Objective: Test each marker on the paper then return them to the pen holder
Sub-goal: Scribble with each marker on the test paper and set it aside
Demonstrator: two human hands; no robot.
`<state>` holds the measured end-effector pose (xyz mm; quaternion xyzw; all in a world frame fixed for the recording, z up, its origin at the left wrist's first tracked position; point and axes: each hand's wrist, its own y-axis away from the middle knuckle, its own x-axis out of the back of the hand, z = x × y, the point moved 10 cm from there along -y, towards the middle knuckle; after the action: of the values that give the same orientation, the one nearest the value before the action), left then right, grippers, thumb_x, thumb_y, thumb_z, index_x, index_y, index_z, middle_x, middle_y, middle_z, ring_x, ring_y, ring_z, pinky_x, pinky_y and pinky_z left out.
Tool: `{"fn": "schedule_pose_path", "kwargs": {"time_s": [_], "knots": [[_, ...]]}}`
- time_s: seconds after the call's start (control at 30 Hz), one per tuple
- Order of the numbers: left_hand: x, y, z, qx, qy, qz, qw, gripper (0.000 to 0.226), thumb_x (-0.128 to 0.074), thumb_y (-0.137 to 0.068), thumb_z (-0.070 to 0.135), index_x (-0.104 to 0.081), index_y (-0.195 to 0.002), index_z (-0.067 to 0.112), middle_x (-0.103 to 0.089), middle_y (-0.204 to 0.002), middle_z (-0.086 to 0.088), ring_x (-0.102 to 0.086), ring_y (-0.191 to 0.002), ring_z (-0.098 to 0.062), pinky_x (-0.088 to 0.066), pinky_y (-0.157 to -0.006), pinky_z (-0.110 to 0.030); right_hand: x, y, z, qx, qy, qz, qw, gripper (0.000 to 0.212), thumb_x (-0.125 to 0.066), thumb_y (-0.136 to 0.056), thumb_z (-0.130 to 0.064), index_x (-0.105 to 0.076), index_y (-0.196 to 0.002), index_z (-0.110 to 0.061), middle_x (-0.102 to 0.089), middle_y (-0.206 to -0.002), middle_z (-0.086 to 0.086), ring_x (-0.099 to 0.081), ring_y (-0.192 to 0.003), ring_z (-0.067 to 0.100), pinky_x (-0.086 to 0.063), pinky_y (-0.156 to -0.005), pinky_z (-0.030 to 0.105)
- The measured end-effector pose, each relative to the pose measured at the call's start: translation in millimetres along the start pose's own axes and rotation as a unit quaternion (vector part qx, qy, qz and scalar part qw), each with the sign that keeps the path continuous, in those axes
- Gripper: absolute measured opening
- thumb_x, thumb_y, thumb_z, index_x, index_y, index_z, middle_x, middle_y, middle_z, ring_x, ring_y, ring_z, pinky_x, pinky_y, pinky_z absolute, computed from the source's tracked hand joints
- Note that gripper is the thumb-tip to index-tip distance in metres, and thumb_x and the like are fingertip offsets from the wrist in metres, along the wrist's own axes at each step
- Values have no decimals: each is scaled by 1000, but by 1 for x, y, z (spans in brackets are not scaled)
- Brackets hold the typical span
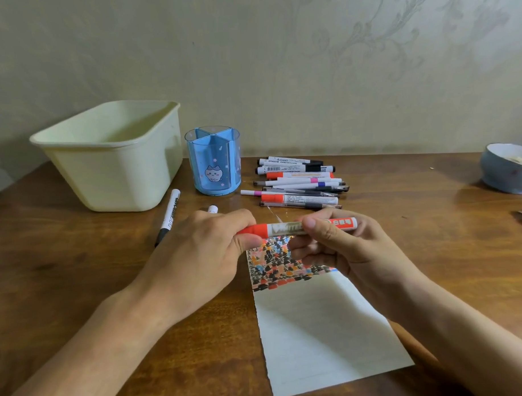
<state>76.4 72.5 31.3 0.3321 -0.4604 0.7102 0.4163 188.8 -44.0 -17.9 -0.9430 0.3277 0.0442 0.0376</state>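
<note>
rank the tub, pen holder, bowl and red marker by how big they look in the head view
1. tub
2. pen holder
3. bowl, cut off by the frame edge, so unsure
4. red marker, nearer the camera

A brown wooden table [79, 293] (its grain shows, with a soft shine) stands against a pale wall [248, 50]. The wallpaper has a faint floral pattern [396, 30] at the right. The light is soft.
</note>
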Motion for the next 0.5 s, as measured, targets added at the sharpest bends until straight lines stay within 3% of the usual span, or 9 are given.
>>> {"fn": "schedule_pose_path", "kwargs": {"time_s": [0.07,0.3,0.4,0.5], "knots": [[-1,0,-3,5,3,-5,1000,45,-39,-82,55,-67,-102,25,-72,-94,11,-58,-77,-6,-40,-55,-13,-2,-1,3,-12,-7,-3,1000,18,-71,-80,-28,-74,-83,-11,-74,-86,18,-73,-79,25,-58,-69,26],[9,-2,-3,-18,-13,15,1000,50,-44,-78,69,-72,-99,33,-59,-85,21,-55,-78,-2,-49,-68,-27,-5,-5,-7,1,29,-16,999,19,-70,-81,-33,-75,-80,-14,-75,-85,17,-73,-76,24,-59,-69,29],[-2,-2,4,-29,-23,-7,999,53,-48,-76,68,-72,-109,34,-48,-83,20,-51,-77,-1,-34,-61,-14,-10,-6,-1,-5,52,-30,998,22,-70,-82,-32,-73,-84,-10,-75,-86,17,-73,-77,26,-58,-69,31],[-9,1,12,-55,-34,-29,998,42,-52,-85,58,-64,-119,37,-48,-84,24,-52,-78,1,-33,-60,-11,-11,-8,0,4,73,-31,997,25,-70,-82,-33,-73,-87,-9,-76,-84,16,-73,-74,24,-58,-69,31]]}}
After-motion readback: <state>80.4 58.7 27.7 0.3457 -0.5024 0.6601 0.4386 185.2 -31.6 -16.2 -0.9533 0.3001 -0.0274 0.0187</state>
